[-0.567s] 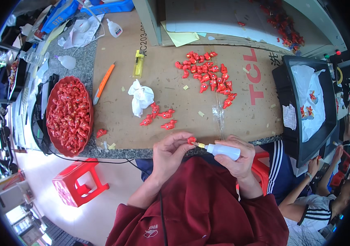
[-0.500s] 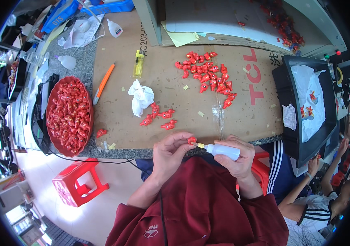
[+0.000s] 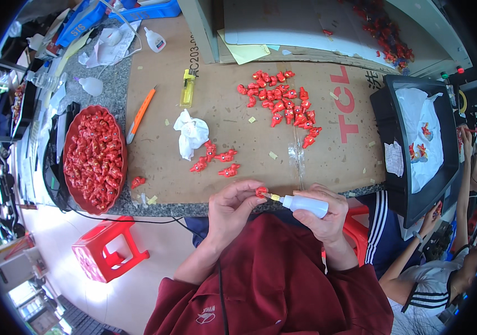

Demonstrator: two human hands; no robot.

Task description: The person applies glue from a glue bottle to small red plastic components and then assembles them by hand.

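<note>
Between its fingertips, my left hand [image 3: 231,207] pinches a small red figurine [image 3: 261,192] just over the table's front edge. My right hand [image 3: 329,213] is wrapped round a white squeeze bottle [image 3: 308,206] lying nearly level, its yellow-collared thin tip [image 3: 273,196] pointing left and meeting the figurine. Whether any liquid comes out is too small to tell. Beyond my left hand lie several red figurines [image 3: 228,170] beside a crumpled white tissue [image 3: 192,134]. A larger loose group of red figurines [image 3: 288,103] is spread farther back on the cardboard.
At left stands a red scalloped bowl [image 3: 124,167] heaped with figurines. An orange cutter [image 3: 142,114] and a yellow blade case [image 3: 187,88] lie on the cardboard [image 3: 249,139]. A black bin [image 3: 386,117] stands at right, near a co-worker's hand [image 3: 429,219]. A red stool [image 3: 110,248] is at lower left.
My hands and the bottle stay almost in place, the tip still at the figurine. At right, a co-worker's arm has reached farther up beside the black bin.
</note>
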